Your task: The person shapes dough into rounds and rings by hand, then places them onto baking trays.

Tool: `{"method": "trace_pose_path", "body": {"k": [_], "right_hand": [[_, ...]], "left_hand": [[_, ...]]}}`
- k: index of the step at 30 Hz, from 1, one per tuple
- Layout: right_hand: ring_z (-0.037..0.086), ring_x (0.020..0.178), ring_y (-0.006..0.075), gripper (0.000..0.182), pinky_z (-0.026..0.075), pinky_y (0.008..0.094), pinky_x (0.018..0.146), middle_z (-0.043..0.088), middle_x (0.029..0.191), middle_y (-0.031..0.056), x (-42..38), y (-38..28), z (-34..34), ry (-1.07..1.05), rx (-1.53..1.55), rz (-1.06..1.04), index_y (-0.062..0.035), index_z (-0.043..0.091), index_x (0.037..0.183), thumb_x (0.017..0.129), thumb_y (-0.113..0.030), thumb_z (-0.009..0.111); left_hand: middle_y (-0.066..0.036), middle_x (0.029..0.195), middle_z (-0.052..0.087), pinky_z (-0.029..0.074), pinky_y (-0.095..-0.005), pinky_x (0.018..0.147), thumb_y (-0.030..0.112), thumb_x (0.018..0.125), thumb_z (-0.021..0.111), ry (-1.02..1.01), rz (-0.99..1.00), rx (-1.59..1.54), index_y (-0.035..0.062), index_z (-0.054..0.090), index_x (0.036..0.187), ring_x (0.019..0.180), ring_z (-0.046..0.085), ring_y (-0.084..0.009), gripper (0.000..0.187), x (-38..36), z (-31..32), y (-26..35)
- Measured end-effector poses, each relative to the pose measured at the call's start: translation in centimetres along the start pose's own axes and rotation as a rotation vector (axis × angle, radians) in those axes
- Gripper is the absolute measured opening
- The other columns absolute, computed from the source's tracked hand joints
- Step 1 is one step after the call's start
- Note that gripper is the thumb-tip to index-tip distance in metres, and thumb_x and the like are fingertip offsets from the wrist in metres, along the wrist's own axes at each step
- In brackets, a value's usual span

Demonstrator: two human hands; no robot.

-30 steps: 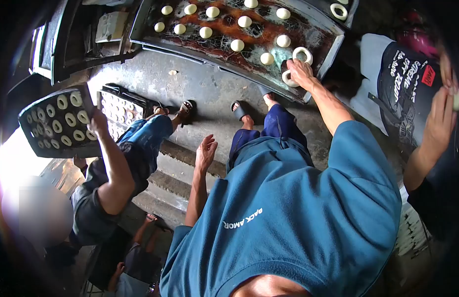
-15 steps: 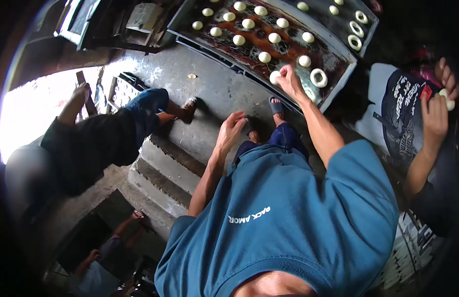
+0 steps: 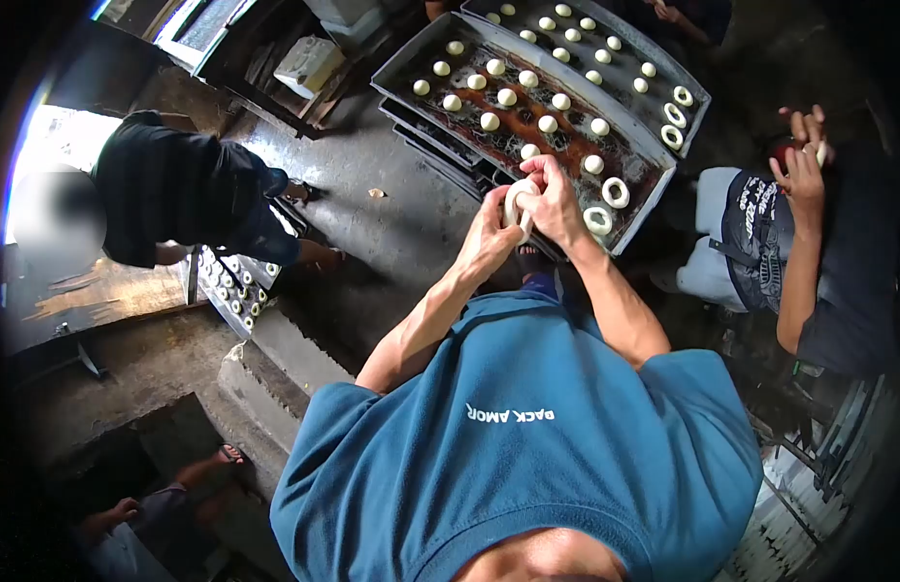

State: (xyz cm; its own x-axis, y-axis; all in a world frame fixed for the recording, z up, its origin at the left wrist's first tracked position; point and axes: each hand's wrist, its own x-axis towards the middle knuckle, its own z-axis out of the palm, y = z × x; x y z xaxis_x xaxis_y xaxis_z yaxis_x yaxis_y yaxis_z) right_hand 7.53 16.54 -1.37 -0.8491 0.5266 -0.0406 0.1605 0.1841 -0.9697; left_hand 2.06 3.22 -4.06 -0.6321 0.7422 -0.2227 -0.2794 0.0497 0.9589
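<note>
A pale dough ring [image 3: 517, 206] is held between both of my hands, just off the near edge of a dark metal tray [image 3: 613, 228]. My left hand [image 3: 489, 233] grips the ring's left side, and my right hand [image 3: 555, 199] has its fingers around the right side. Several round dough balls [image 3: 548, 124] sit spaced out on the tray. Two dough rings [image 3: 597, 220] lie at its right end, near my right hand.
A second tray [image 3: 700, 121] with dough balls and rings adjoins the first. At the right a person in dark clothes [image 3: 848, 252] handles dough. Another person [image 3: 178, 189] bends at the left beside a tray of rings [image 3: 238, 286]. Concrete steps [image 3: 275, 359] lie lower left.
My right hand has drawn back from the tray and met my left hand, which moved up and right. The dough between them is now a ring. The person at the left has shifted.
</note>
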Motion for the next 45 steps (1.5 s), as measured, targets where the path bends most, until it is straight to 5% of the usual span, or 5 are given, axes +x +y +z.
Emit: {"method": "trace_pose_path", "body": {"k": [19,26,30,39,45], "right_hand": [[0.055,0.065,0.0093,0.014,0.048,0.0241,0.063,0.058,0.074,0.0022,-4.9,1.2,1.2,-0.200,0.938,0.371,-0.0037,0.060,0.095,0.088,-0.016,0.057],[0.056,0.059,0.0092,0.017,0.043,0.0213,0.056,0.055,0.067,0.0007,-3.5,4.0,-4.5,-0.168,0.507,0.477,-0.0026,0.057,0.087,0.088,-0.019,0.059],[0.052,0.057,0.0090,0.025,0.040,0.0240,0.051,0.054,0.063,0.0034,0.4,9.7,-4.6,-0.029,-0.010,0.479,-0.0001,0.056,0.079,0.087,-0.023,0.059],[0.055,0.050,0.0187,0.057,0.042,0.0299,0.044,0.057,0.056,0.0073,8.5,23.1,-6.2,0.219,0.088,0.620,-0.0004,0.056,0.069,0.089,-0.050,0.040],[0.060,0.088,0.0248,0.057,0.054,0.0409,0.071,0.050,0.115,0.0150,7.8,28.5,-8.0,0.176,0.285,0.876,-0.0067,0.043,0.125,0.091,-0.053,0.039]], "left_hand": [[-0.001,0.056,0.048,0.037,-0.0214,0.043,0.022,0.085,0.059,-0.531,-0.220,-0.365,-0.0007,0.053,0.101,0.043,0.044,-0.0094,0.028,-2.5,-4.7,2.8],[0.001,0.063,0.048,0.046,-0.0341,0.074,0.022,0.084,0.058,-0.283,-0.218,-0.799,0.0018,0.058,0.105,0.058,0.048,-0.0138,0.029,1.1,-3.8,-3.4],[-0.014,0.122,0.051,0.041,-0.0435,0.094,0.022,0.086,0.061,-0.119,-0.477,-0.331,0.0042,0.039,0.132,0.111,0.051,-0.0261,0.054,3.1,-4.0,-9.4],[-0.009,0.107,0.056,0.047,-0.0340,0.079,0.026,0.086,0.060,0.412,-0.552,0.028,0.0106,0.037,0.134,0.093,0.056,-0.0188,0.056,-5.1,-14.2,-13.9],[-0.009,0.102,0.056,0.048,-0.0285,0.068,0.018,0.084,0.059,0.658,-0.767,0.148,0.0101,0.028,0.138,0.084,0.055,-0.0149,0.063,-13.2,-15.7,-16.1]]}}
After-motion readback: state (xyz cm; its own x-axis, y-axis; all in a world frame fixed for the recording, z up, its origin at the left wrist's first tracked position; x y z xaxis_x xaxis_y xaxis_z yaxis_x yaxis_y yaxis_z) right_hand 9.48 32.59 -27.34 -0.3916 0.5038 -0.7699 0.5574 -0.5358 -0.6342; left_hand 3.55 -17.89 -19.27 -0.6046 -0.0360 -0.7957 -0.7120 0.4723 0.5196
